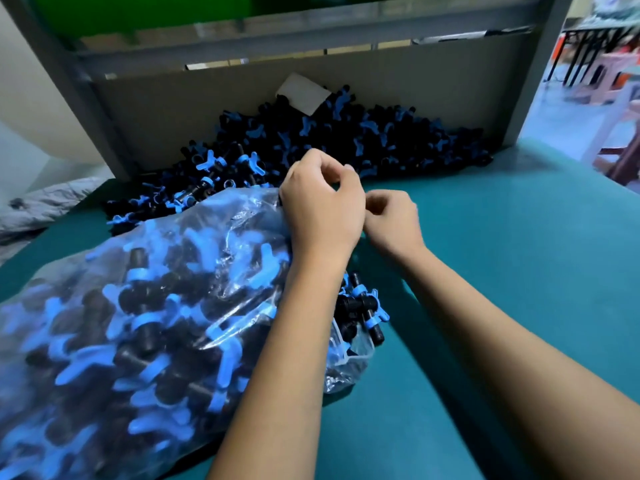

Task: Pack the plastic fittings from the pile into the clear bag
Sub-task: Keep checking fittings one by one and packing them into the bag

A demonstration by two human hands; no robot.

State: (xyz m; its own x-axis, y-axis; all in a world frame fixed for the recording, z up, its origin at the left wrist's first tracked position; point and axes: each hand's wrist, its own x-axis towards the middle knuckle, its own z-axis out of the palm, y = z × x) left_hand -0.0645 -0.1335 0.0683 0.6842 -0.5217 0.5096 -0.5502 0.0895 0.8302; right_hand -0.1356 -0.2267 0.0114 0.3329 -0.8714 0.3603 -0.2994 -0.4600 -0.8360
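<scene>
A large clear bag [145,306] stuffed with black and blue plastic fittings lies on the green table [502,271], filling the lower left. Behind it a pile of the same fittings [346,140] is heaped against a grey board. My left hand [322,206] is closed on the bag's upper right edge, near its mouth. Just right of it, my right hand [393,221] has its fingers pinched together; what it pinches is hidden. A few fittings [363,308] lie against the bag's right side under my left forearm.
A grey upright board [415,84] backs the pile, with a white card [304,93] on top of the fittings. A metal frame post [533,81] stands at the right. Stools and tables show beyond the table's right edge.
</scene>
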